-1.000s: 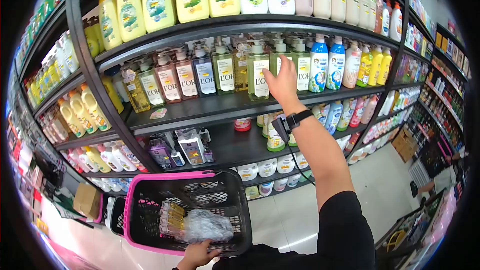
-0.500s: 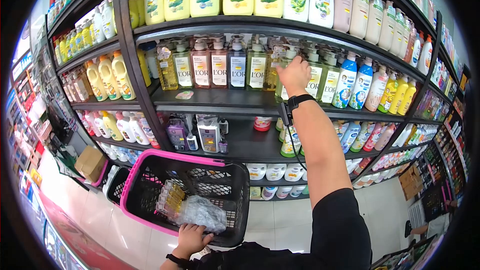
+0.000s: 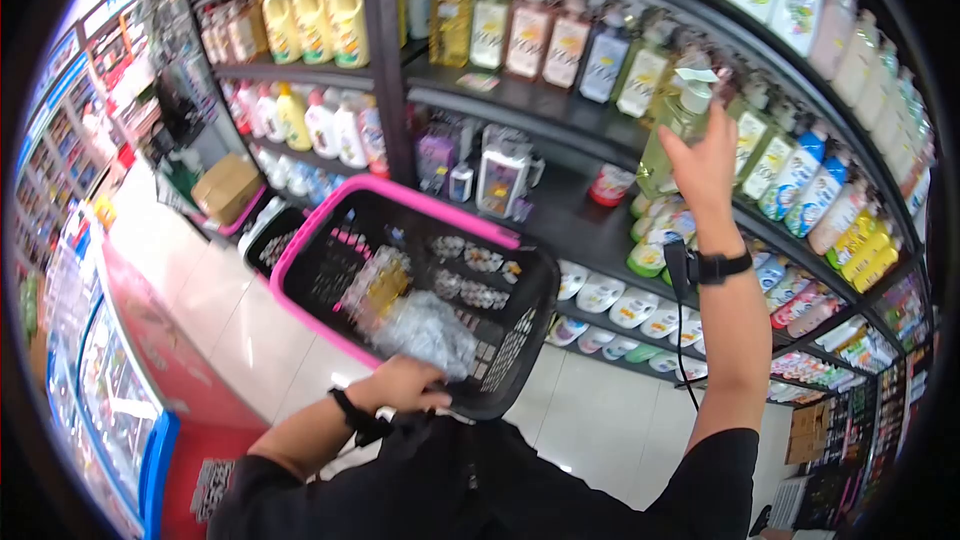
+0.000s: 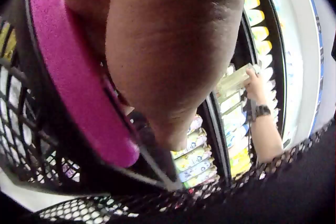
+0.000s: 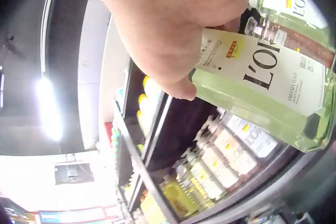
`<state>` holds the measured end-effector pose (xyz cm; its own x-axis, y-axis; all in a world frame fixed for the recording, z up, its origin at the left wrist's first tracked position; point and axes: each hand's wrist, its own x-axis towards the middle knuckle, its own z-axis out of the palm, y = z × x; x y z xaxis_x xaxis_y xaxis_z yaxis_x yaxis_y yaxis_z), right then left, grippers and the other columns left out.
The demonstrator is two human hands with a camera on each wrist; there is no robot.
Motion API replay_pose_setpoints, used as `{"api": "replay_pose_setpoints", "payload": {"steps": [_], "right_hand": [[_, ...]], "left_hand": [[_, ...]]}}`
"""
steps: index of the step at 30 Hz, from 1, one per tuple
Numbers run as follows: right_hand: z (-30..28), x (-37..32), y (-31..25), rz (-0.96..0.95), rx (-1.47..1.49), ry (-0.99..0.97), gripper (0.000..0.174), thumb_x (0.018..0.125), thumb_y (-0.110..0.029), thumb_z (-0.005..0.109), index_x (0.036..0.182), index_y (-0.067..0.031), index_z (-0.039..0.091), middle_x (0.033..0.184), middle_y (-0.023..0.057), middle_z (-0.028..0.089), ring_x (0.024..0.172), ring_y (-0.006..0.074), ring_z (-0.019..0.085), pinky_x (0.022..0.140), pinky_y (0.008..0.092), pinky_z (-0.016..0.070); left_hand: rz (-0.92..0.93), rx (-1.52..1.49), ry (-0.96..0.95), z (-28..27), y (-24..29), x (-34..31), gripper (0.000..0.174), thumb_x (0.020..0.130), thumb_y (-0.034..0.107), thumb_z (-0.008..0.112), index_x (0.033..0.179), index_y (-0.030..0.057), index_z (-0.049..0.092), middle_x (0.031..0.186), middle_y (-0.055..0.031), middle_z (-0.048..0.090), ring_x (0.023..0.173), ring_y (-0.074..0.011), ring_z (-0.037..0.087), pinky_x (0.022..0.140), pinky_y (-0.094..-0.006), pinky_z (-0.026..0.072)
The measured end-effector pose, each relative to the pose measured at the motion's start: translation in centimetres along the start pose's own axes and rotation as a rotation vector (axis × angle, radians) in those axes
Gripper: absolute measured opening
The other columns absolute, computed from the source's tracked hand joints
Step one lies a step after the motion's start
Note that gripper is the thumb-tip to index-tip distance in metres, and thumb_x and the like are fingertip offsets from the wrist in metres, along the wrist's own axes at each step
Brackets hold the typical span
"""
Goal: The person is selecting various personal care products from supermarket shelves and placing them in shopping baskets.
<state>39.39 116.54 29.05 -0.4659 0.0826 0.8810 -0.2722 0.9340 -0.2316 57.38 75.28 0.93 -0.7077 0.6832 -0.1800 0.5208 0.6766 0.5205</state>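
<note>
My right hand [image 3: 706,162] grips a clear green pump bottle [image 3: 655,162] by its upper part, in front of the middle shelf. In the right wrist view, the thumb and fingers wrap round the bottle's shoulder, and its white label [image 5: 257,71] with large black letters faces the camera. My left hand [image 3: 402,383] holds the near rim of a black shopping basket [image 3: 520,340] with a pink edge. Inside the basket lie a crumpled clear plastic bag [image 3: 425,332] and a pack of small yellowish items [image 3: 385,290]. The left wrist view shows the left hand [image 4: 168,40] large beside the pink edge [image 4: 79,87].
Similar pump bottles [image 3: 568,40] line the middle shelf on both sides of the right hand. Blue bottles [image 3: 792,175] stand farther right. A red-lidded tub [image 3: 610,185] sits on the shelf below. A cardboard box [image 3: 225,188] and a glass-topped freezer [image 3: 110,340] are at the left.
The right hand has closed round the green bottle and drawn it forward off its row. The head view has swung left and down. The left hand stays on the basket's rim.
</note>
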Motion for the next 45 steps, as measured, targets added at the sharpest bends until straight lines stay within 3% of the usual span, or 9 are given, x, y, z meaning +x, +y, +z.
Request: {"api": "replay_pose_setpoints", "payload": {"steps": [3, 7, 9, 13, 17, 18, 21, 36, 45], "right_hand": [[-0.7, -5.5, -5.0, -0.090, 0.169, -0.135, 0.073, 0.070, -0.020, 0.082, 0.131, 0.0052, 0.050, 0.119, 0.0234, 0.054, 0.113, 0.0413, 0.053, 0.098, 0.0455, 0.0441], [1.5, -15.0, -11.9, -0.034, 0.395, -0.419, 0.073, 0.067, -0.023, 0.082, 0.127, 0.0055, 0.050, 0.117, 0.0232, 0.053, 0.110, 0.0410, 0.052, 0.095, 0.0463, 0.0449], [3.7, -19.6, -15.1, 0.029, 0.485, -0.536, 0.074, 0.066, -0.022, 0.081, 0.127, 0.0045, 0.050, 0.115, 0.0221, 0.053, 0.106, 0.0412, 0.054, 0.092, 0.0464, 0.0458], [6.5, -25.9, -21.2, 0.102, 0.641, -0.698, 0.073, 0.065, -0.018, 0.084, 0.129, -0.0006, 0.053, 0.114, 0.0191, 0.053, 0.106, 0.0401, 0.055, 0.092, 0.0464, 0.0461], [7.9, -27.6, -25.1, 0.061, 0.594, -0.782, 0.070, 0.066, -0.017, 0.083, 0.129, -0.0042, 0.055, 0.116, 0.0171, 0.052, 0.106, 0.0379, 0.055, 0.090, 0.0465, 0.0462], [8.3, -27.6, -25.8, 0.038, 0.577, -0.783, 0.070, 0.066, -0.017, 0.083, 0.129, -0.0043, 0.055, 0.116, 0.0169, 0.052, 0.106, 0.0377, 0.055, 0.090, 0.0463, 0.0461], [9.8, -27.5, -27.5, 0.020, 0.519, -0.788, 0.070, 0.065, -0.017, 0.083, 0.128, -0.0041, 0.055, 0.118, 0.0152, 0.051, 0.110, 0.0366, 0.053, 0.094, 0.0456, 0.0459], [13.3, -29.4, -30.4, 0.156, 0.357, -0.724, 0.075, 0.065, -0.020, 0.085, 0.130, -0.0028, 0.052, 0.120, 0.0179, 0.051, 0.110, 0.0380, 0.054, 0.095, 0.0458, 0.0465], [13.8, -32.0, -29.7, 0.223, 0.467, -0.918, 0.074, 0.071, -0.023, 0.084, 0.133, -0.0042, 0.049, 0.119, 0.0187, 0.053, 0.114, 0.0399, 0.055, 0.096, 0.0460, 0.0466]], "left_hand": [[-0.045, -0.349, 0.050, -3.3, 0.5, 0.9, 0.048, 0.093, 0.044, 0.063, 0.120, 0.0041, 0.063, 0.104, -0.0168, 0.069, 0.099, -0.0357, 0.066, 0.085, -0.0429, 0.0530], [0.057, -0.782, 0.395, -7.5, -0.1, 2.0, 0.050, 0.097, 0.026, 0.064, 0.137, -0.0004, 0.049, 0.119, -0.0100, 0.063, 0.102, -0.0182, 0.063, 0.088, -0.0342, 0.0512], [0.138, -0.989, 0.489, -10.5, 0.6, 1.5, 0.060, 0.097, 0.028, 0.063, 0.145, 0.0015, 0.038, 0.127, -0.0089, 0.058, 0.103, -0.0163, 0.061, 0.088, -0.0328, 0.0501], [0.064, -0.685, 0.350, -15.7, 0.1, -0.6, 0.065, 0.095, 0.029, 0.067, 0.145, 0.0008, 0.036, 0.124, -0.0087, 0.057, 0.101, -0.0159, 0.060, 0.085, -0.0331, 0.0508], [-0.012, -0.177, 0.302, -18.0, -1.9, -0.9, 0.042, 0.088, 0.024, 0.073, 0.121, 0.0017, 0.060, 0.092, -0.0134, 0.065, 0.082, -0.0238, 0.065, 0.074, -0.0327, 0.0526], [-0.055, -0.173, 0.296, -18.2, -2.4, -0.9, 0.035, 0.084, 0.024, 0.073, 0.111, 0.0030, 0.065, 0.085, -0.0166, 0.066, 0.079, -0.0312, 0.067, 0.072, -0.0369, 0.0536], [0.027, 0.059, 0.209, -19.0, -4.9, -0.8, 0.036, 0.083, 0.025, 0.072, 0.111, 0.0040, 0.065, 0.091, -0.0180, 0.068, 0.084, -0.0355, 0.067, 0.074, -0.0427, 0.0535], [-0.106, -0.096, 0.033, -21.3, -9.8, 1.0, 0.034, 0.083, 0.032, 0.074, 0.093, 0.0014, 0.063, 0.075, -0.0149, 0.066, 0.069, -0.0301, 0.066, 0.063, -0.0399, 0.0500], [-0.044, 0.014, -0.057, -17.8, -12.2, 2.5, 0.030, 0.078, 0.030, 0.071, 0.085, 0.0012, 0.065, 0.074, -0.0179, 0.066, 0.069, -0.0341, 0.066, 0.065, -0.0422, 0.0517]]}}
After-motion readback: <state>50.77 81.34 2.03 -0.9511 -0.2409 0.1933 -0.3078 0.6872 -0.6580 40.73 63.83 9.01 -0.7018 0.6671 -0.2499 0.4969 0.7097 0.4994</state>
